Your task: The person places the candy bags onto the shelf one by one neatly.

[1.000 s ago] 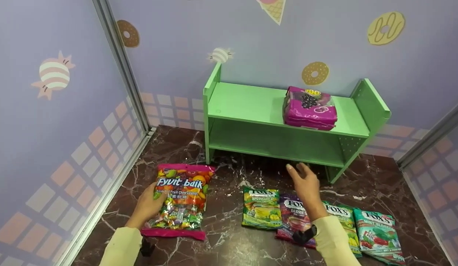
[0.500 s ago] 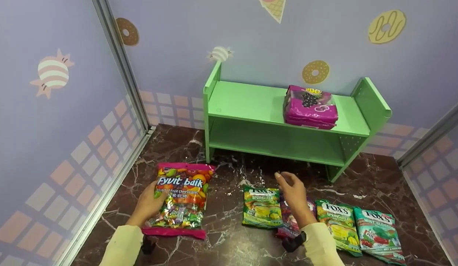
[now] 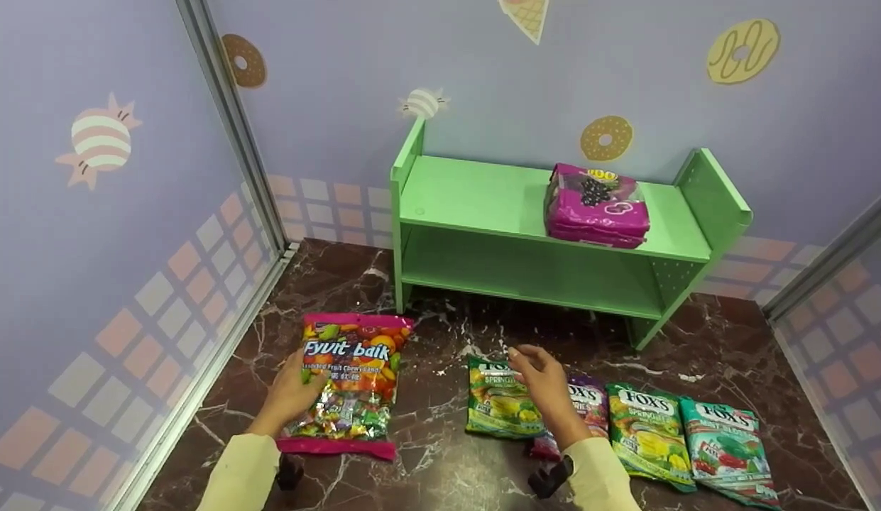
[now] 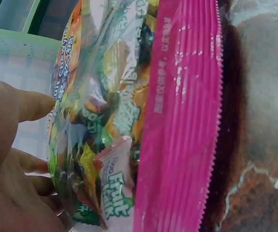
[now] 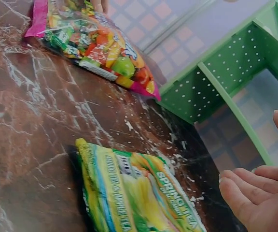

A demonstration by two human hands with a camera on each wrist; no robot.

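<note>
My left hand (image 3: 289, 389) grips the left side of a large bag of fruit chewy candy (image 3: 355, 383), thumb on its front and fingers round its edge. In the left wrist view, wrapped sweets show through the bag's (image 4: 115, 111) clear part, above a pink sealed end. My right hand (image 3: 543, 383) holds nothing, its fingers loosely bent, and overlaps the upper right of a green-yellow Fox's Spring Tea candy bag (image 3: 498, 408). In the right wrist view, that Spring Tea bag (image 5: 139, 193) lies on the marbled surface, apart from the right hand's fingertips (image 5: 230, 186).
A purple Fox's Berries bag (image 3: 589, 404), a second Spring Tea bag (image 3: 649, 433) and a teal Fox's bag (image 3: 730, 454) lie in a row at the right. Behind stands a green two-tier shelf (image 3: 475, 191) bearing a purple grape-printed pack (image 3: 598, 209). Walls enclose the back and sides.
My right hand has moved left and a little nearer, from over the Berries bag to over the left Spring Tea bag. My left hand keeps its hold on the large candy bag.
</note>
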